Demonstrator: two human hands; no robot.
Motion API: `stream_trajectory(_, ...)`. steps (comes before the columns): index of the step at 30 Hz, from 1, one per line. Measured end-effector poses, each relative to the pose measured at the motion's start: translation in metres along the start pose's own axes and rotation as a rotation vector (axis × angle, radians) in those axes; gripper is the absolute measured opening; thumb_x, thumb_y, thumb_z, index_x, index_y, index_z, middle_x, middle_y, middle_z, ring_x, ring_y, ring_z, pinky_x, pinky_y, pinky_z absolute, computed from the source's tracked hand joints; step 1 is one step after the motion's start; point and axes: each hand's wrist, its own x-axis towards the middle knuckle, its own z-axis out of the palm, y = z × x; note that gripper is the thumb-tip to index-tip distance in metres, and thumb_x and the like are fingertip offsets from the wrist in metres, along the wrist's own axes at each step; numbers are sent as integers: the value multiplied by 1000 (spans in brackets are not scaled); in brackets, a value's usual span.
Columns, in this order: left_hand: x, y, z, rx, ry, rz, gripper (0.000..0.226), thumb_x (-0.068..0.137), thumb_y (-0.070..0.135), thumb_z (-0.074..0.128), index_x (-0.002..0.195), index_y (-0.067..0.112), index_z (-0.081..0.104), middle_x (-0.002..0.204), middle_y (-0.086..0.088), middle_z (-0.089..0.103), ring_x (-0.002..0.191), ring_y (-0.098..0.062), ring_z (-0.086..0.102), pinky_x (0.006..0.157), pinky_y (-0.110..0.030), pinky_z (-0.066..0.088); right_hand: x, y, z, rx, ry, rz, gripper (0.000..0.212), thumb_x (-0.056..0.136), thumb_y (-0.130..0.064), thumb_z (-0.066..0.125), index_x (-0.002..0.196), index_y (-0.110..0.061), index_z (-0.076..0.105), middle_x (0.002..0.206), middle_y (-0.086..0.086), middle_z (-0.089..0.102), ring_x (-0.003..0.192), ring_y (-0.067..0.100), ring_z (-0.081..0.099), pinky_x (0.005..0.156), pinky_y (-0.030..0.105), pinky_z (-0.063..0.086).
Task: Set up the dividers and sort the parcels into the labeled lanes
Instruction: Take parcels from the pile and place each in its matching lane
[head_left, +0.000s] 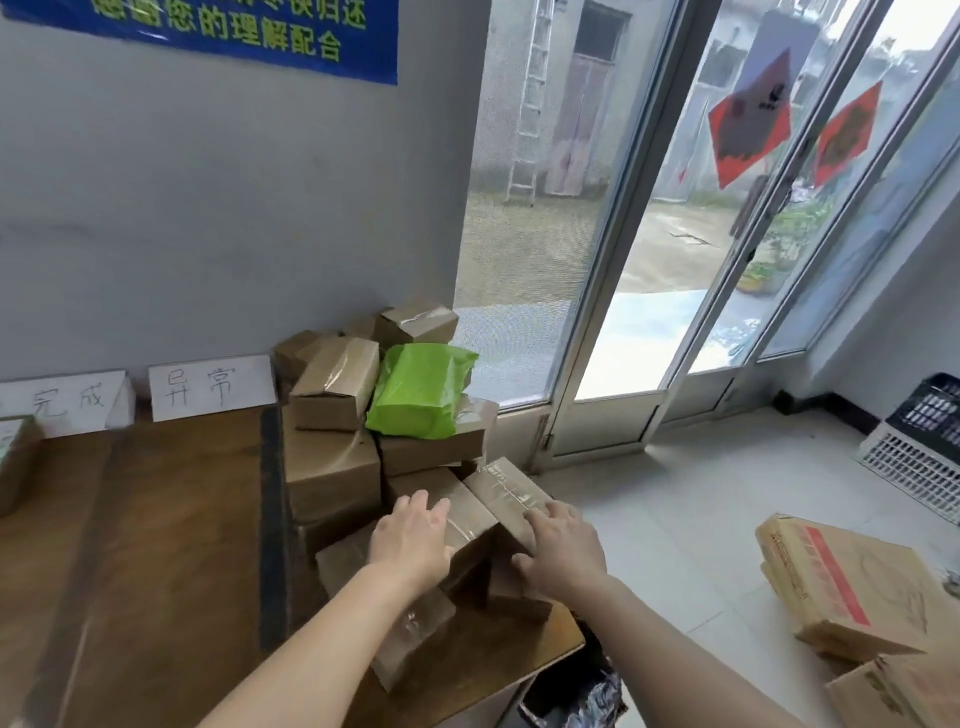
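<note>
at the far left, two white paper label cards with handwritten characters lean on the wall at the back of the brown wooden counter, and a dark strip divider runs front to back beside them. right of the strip sits the heap of brown cardboard parcels, with a bright green plastic mailer on top. the task's thing, a taped brown cardboard parcel, lies tilted at the near right of the heap. the left hand rests on its left face, fingers fairly straight; the right hand presses its right face, fingers spread, neither fully wrapped round. i cannot tell whether it is lifted clear. best to squeeze evenly, lift straight up so its neighbours do not slide off the counter's near edge, read the label, then carry it left across the strip.
</note>
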Motion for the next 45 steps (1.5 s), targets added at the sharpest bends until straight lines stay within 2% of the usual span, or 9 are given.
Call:
stream_trajectory(3,17,14,8,25,6,-44,65,94,44,55,151,25,31,153,-9,32,140,-29,32,108,-41,38,19,16,5,-10,-33,-22,69,89,-55,57,149,-29,33,160,7,24,148,28,18,117,43,25)
stream_trajectory(8,43,11,-9,64,540,61,43,53,36,91,85,18,70,83,-5,58,71,-26,60,58,-34,52,41,23,9,68,-65,-64,73,83,-62,58,145,-32,34,155,4,30,143,26,25,114,42,29)
stream_trajectory(13,79,-8,-55,91,657,-17,61,50,38,92,98,10,66,102,-15,60,90,-36,61,72,-41,54,52,20,10,141,-101,-77,79,80,-60,63,146,-31,30,148,0,33,134,22,35,105,35,39)
stream_trajectory(18,107,-8,-76,43,332,-255,96,77,79,50,147,17,28,152,-16,26,140,-34,27,113,-44,25,58,20,10,150,-100,-46,78,76,-57,60,144,-33,31,141,-1,38,128,21,38,100,32,40)
stream_trajectory(23,118,-2,-82,-110,175,-357,93,82,64,56,154,25,13,158,-15,16,138,-38,29,110,-48,31,60,24,10,188,-41,22,79,69,-62,56,140,-35,37,136,-4,44,123,19,42,97,31,42)
stream_trajectory(29,104,3,-89,-564,410,-307,87,71,57,54,151,31,31,150,-10,31,132,-32,39,109,-43,31,57,25,2,307,183,232,76,67,-66,51,134,-31,46,127,-2,54,114,19,49,83,32,42)
stream_trajectory(33,75,8,-103,-1449,403,-199,72,70,34,66,140,36,48,130,-3,58,107,-20,61,94,-39,50,53,17,-29,1128,264,332,78,57,-55,61,128,-24,53,117,5,61,100,23,58,76,39,54)
stream_trajectory(37,47,-5,-99,-1879,238,-9,60,76,25,65,135,27,55,122,-11,68,105,-30,67,92,-48,50,53,5,-67,2129,-141,148,69,61,-32,71,122,-3,62,108,19,66,94,35,64,60,38,55)
stream_trajectory(45,1,-27,-78,-2261,89,134,95,59,25,83,143,6,43,135,-25,57,119,-40,59,87,-53,53,41,-30,-85,2237,-333,-53,42,74,-30,53,98,-6,78,105,20,68,96,37,63,66,36,53)
